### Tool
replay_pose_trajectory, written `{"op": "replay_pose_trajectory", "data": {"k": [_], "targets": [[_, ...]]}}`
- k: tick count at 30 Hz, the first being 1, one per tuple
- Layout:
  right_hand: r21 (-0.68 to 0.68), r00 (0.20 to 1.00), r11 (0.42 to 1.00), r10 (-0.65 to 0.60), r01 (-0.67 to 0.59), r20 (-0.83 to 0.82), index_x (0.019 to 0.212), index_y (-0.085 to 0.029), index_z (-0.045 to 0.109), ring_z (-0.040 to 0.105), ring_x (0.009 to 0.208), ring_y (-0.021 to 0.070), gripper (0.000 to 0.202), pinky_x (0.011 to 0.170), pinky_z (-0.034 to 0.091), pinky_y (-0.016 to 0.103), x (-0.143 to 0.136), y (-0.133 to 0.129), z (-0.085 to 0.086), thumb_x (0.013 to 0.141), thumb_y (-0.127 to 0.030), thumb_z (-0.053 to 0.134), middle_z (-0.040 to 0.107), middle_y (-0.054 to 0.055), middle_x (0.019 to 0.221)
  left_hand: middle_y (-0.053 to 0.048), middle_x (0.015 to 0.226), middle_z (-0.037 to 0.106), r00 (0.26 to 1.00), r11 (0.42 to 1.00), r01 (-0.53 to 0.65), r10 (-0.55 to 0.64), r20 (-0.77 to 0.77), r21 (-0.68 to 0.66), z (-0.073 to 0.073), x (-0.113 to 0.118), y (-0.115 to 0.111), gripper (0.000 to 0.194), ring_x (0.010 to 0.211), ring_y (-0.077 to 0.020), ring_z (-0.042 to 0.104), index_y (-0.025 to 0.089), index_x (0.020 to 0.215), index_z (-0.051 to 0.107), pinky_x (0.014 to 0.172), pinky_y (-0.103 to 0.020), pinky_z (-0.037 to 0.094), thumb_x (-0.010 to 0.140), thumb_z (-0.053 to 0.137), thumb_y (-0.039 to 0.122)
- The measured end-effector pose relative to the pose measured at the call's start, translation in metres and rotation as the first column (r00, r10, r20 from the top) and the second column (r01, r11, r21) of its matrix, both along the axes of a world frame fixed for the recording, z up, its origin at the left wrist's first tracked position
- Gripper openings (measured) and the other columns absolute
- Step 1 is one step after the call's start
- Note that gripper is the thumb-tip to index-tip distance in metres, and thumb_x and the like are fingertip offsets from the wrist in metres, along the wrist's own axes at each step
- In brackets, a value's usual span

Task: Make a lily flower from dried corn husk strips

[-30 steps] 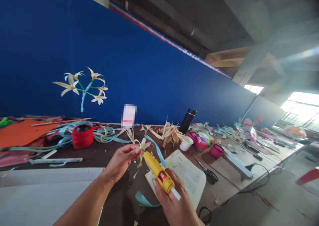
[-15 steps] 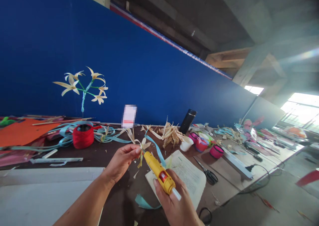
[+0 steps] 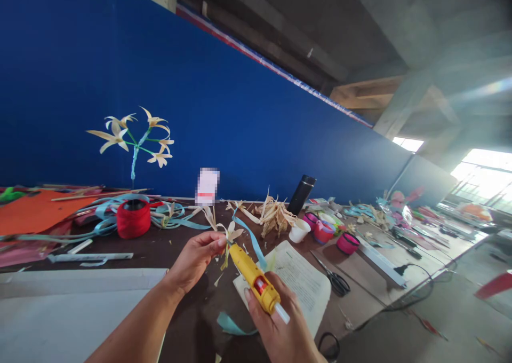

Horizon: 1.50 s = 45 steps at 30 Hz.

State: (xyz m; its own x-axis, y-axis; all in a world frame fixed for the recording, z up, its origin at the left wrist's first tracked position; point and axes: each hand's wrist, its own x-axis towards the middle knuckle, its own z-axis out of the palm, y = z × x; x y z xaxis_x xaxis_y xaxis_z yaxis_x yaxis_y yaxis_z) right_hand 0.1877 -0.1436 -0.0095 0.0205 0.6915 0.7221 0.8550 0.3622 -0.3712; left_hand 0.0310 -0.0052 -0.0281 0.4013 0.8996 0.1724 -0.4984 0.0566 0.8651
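Flower of pale cream, pointed petals (image 3: 236, 233) pinched at left, slim yellow plastic glue gun (image 3: 248, 269) at right.
My left hand (image 3: 200, 259) grips the flower over the dark brown bench (image 3: 192, 304); I'd best hold it still, skin clear of the nozzle (image 3: 229, 242), which sits at its base, contact unclear. My right hand (image 3: 276, 325) wraps the gun; light, even pressure should suit.

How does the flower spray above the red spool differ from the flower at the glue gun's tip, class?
Blooms: the flower spray carries several; the held flower shows just one.
Support: the flower spray stands upright above the red spool; the held flower is pinched in the left hand's grip, at the yellow glue gun's tip.
Shared: both have pale, cream-coloured petals.
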Motion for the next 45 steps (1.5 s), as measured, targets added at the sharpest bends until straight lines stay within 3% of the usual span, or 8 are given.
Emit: {"op": "replay_pose_trajectory", "data": {"k": [7,16,22,27,32,35,39,45], "targets": [[-0.076,0.999,0.996,0.046,-0.043,0.028,0.09,-0.021,0.058,0.064,0.07,0.0185,0.011,0.059,0.051,0.024,0.006,0.001,-0.003,0.085,-0.028,0.052,0.064,0.005,0.079,0.001,0.063,0.06,1.0,1.0,0.001,-0.001,-0.007,0.012,-0.002,0.0,0.0,0.013,0.06,-0.0085,0.048,0.015,0.072,0.067,0.06,-0.022,0.035,0.07,0.07,0.029],[0.036,0.995,0.999,0.022,-0.018,-0.093,0.091,-0.022,0.058,0.062,0.071,0.0197,0.015,0.058,0.051,0.027,0.006,-0.001,-0.007,0.084,-0.034,0.052,0.062,0.005,0.078,0.0,0.063,0.06,0.998,1.0,-0.009,0.011,0.056,-0.028,0.002,0.0,-0.001,0.013,0.059,-0.0078,0.049,0.015,0.07,0.067,0.058,-0.02,0.037,0.067,0.072,0.027],[-0.218,0.996,0.975,0.036,-0.053,-0.081,0.097,-0.02,0.052,0.058,0.07,0.0148,0.019,0.062,0.047,0.023,0.043,0.003,0.003,0.077,-0.017,0.054,0.058,0.004,0.087,0.001,0.063,0.06,0.996,0.999,-0.011,0.015,0.085,-0.049,0.001,-0.001,-0.001,0.013,0.059,-0.0067,0.048,0.014,0.069,0.066,0.058,-0.019,0.038,0.068,0.072,0.026],[-0.282,0.998,0.958,-0.031,0.047,0.061,0.091,-0.02,0.052,0.054,0.073,0.0161,0.027,0.063,0.044,0.025,0.073,0.01,-0.005,0.067,-0.01,0.054,0.054,0.003,0.087,0.001,0.062,0.059,0.997,0.999,-0.009,0.012,0.075,-0.044,0.002,-0.001,-0.001,0.016,0.057,-0.0068,0.047,0.014,0.067,0.065,0.056,-0.019,0.037,0.068,0.071,0.028],[-0.349,0.988,0.936,0.01,0.046,0.156,0.092,-0.02,0.052,0.052,0.068,0.015,0.032,0.061,0.04,0.025,0.075,0.008,-0.003,0.062,-0.01,0.056,0.054,0.002,0.09,0.001,0.061,0.059,1.0,0.999,-0.006,0.007,0.02,-0.048,-0.001,0.0,0.0,0.017,0.056,-0.008,0.048,0.014,0.066,0.065,0.056,-0.02,0.037,0.067,0.072,0.029],[-0.384,0.975,0.912,-0.065,0.144,0.212,0.091,-0.022,0.052,0.053,0.07,0.0158,0.028,0.059,0.036,0.025,0.076,0.01,-0.003,0.066,-0.012,0.056,0.054,0.002,0.091,0.001,0.062,0.061,1.0,0.998,-0.008,0.01,0.026,-0.058,-0.004,0.001,0.002,0.016,0.057,-0.0077,0.049,0.014,0.067,0.065,0.057,-0.019,0.038,0.066,0.073,0.029],[-0.447,0.942,0.844,-0.183,0.297,0.281,0.086,-0.023,0.054,0.055,0.072,0.0164,0.023,0.059,0.033,0.024,0.092,0.016,-0.015,0.067,-0.011,0.056,0.054,0.001,0.088,-0.001,0.066,0.064,0.999,0.997,0.025,-0.023,0.034,-0.07,-0.002,-0.001,0.001,0.016,0.058,-0.0077,0.052,0.014,0.069,0.065,0.059,-0.019,0.041,0.069,0.071,0.028],[-0.586,0.956,0.762,-0.151,0.275,0.253,0.086,-0.021,0.055,0.054,0.072,0.0169,0.028,0.061,0.036,0.025,0.117,0.024,-0.03,0.06,-0.013,0.06,0.053,0.001,0.086,-0.004,0.072,0.067,0.996,0.993,0.082,-0.08,0.031,-0.088,0.004,-0.002,-0.005,0.016,0.066,-0.0126,0.06,0.014,0.071,0.063,0.061,-0.022,0.046,0.072,0.068,0.029]]}}
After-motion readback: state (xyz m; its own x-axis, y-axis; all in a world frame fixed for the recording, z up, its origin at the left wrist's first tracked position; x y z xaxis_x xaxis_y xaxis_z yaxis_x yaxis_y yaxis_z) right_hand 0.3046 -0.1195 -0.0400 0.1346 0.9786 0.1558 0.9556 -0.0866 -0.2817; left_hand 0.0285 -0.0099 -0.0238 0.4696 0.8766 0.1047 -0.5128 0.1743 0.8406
